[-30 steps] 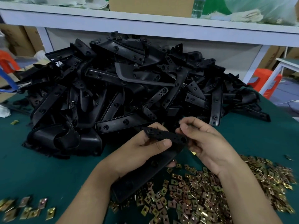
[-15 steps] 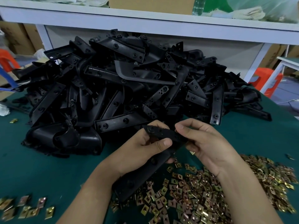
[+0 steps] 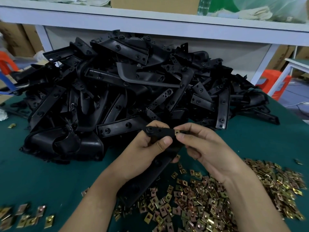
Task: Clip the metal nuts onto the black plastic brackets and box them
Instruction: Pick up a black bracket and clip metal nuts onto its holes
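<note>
Nut lining up at the bracket tip, dead centre of the frame

Left hand (image 3: 143, 156) is gripping the black bracket (image 3: 160, 132), which is running from lower centre up to the middle. Right hand (image 3: 209, 151) is pinching a brass nut (image 3: 176, 131) right against its upper end, so I'm guessing the right one's doing the push leftward.

Black plastic brackets (image 3: 127, 91) heap on a dark green table cover (image 3: 41, 173); brass-gold metal nuts (image 3: 209, 198) scatter nearby; shelf frame (image 3: 150, 22) white, stool (image 3: 274, 81) orange
</note>
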A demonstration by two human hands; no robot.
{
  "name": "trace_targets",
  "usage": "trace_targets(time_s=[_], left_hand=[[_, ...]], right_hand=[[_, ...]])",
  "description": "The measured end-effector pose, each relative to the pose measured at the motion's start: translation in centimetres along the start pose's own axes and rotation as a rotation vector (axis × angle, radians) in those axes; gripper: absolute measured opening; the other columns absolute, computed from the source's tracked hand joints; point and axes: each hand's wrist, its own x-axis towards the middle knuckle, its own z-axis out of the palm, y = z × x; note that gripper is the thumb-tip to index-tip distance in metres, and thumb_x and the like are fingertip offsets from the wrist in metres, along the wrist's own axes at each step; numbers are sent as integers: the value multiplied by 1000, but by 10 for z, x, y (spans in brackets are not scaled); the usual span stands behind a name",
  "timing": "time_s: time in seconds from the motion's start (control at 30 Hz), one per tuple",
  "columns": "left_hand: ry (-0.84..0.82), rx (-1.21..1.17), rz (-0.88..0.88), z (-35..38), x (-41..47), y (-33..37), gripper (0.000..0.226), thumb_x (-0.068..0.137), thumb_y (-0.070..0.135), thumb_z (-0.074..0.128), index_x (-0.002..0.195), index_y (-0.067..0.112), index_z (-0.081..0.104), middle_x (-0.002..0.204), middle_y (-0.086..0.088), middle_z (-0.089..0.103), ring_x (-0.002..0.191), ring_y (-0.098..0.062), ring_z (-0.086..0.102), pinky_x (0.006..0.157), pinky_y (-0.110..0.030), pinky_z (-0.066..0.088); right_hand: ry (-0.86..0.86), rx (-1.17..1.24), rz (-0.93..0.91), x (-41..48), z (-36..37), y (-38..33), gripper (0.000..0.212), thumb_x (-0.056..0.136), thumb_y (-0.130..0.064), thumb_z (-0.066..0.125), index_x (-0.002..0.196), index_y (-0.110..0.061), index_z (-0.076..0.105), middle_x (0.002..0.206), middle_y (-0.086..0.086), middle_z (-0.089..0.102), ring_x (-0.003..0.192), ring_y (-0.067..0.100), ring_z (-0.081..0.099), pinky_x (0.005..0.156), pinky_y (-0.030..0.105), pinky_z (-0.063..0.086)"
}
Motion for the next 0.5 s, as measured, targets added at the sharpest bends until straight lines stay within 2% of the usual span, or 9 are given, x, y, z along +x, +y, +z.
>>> trace_targets(time_s=[0.17, 0.33, 0.4, 0.47, 0.5], left_hand=[[-2, -21, -8, -1, -1, 1, 22, 100, 14, 58, 118, 2, 53, 107, -16, 71, 90, -37, 75, 77, -32, 61], [-22, -25, -14, -2, -1, 1, 24, 97, 16, 59, 116, 2, 53, 105, -16, 70, 91, -34, 74, 80, -33, 61], [-29, -30, -21, -2, 0, 0, 23, 97, 16, 60, 115, 2, 54, 106, -23, 68, 92, -35, 73, 81, -34, 61], [-34, -18, -19, -1, 0, 0, 24, 96, 16, 61, 116, 3, 55, 111, -30, 64, 95, -37, 72, 82, -34, 61], [-34, -18, -21, -1, 0, 0, 26, 96, 17, 61, 119, 6, 57, 114, -26, 66, 96, -37, 72, 82, -34, 61]], right_hand=[[1, -19, -35, 0, -1, 0, 19, 79, -27, 76, 97, -23, 78, 83, -3, 65, 58, 4, 41, 51, 18, 30], [-17, 29, -10, 0, -6, -1, 21, 81, -28, 72, 98, -19, 79, 85, -3, 66, 68, 3, 50, 52, 17, 36], [16, 127, -16, 2, -8, -1, 18, 83, -14, 68, 97, -17, 80, 88, -1, 69, 72, 6, 54, 54, 17, 39], [110, 263, -13, 4, -10, -1, 36, 75, 4, 56, 93, -16, 79, 91, 1, 69, 76, 10, 53, 58, 21, 38], [163, 353, -13, 6, -10, -1, 45, 66, 8, 48, 90, -16, 78, 91, 1, 68, 77, 11, 52, 60, 22, 37]])
